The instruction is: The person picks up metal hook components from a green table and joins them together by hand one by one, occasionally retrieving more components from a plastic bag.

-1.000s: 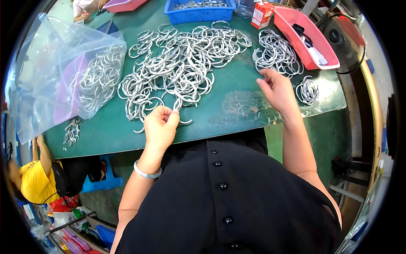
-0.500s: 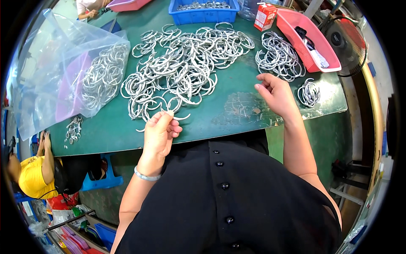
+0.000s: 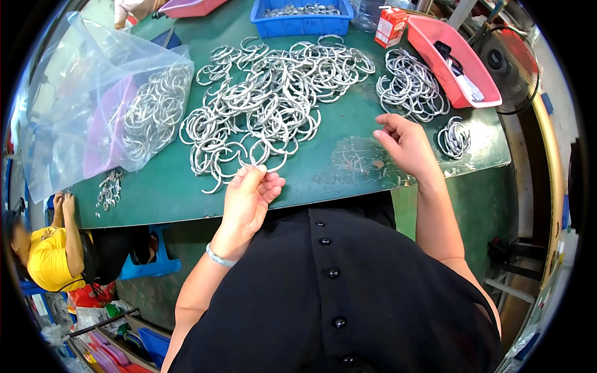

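Silver ring (image 3: 280,166), pinched by left hand (image 3: 245,196) at near edge of heap (image 3: 267,99). Just swung with the wrist, visible arc now curving right and far; apparently being turned. Roughly round, without clear long axis. Right hand (image 3: 407,146) apart, half-curled, seemingly empty.

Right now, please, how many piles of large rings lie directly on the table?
3: main pile by the left hand, second pile beside the pink basket, small pile farther right.
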`<action>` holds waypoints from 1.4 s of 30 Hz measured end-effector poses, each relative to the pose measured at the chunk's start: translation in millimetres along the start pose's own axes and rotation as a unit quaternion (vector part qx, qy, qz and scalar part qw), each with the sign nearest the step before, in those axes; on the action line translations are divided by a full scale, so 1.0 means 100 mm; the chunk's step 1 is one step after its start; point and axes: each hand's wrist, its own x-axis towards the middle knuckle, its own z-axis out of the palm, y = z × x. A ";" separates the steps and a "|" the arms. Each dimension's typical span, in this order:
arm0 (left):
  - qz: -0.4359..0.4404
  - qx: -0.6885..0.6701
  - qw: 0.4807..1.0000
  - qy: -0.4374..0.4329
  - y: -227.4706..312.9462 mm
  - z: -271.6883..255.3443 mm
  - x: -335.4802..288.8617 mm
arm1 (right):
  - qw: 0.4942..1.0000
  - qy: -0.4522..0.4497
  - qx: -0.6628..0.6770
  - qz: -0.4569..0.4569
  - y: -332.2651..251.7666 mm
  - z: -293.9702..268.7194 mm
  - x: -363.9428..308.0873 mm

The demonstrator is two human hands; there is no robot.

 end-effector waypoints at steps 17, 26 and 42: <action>0.524 0.588 0.587 -0.187 0.12 -0.02 -0.20 | 0.854 -0.290 0.413 0.127 -0.45 0.54 -0.14; 0.563 0.609 0.506 -0.239 0.16 0.09 -0.18 | 0.813 -0.242 0.514 0.126 -0.47 0.47 -0.14; 0.166 0.157 0.963 -0.144 0.05 0.07 -0.21 | 0.827 -0.212 0.515 0.078 -0.46 0.51 -0.21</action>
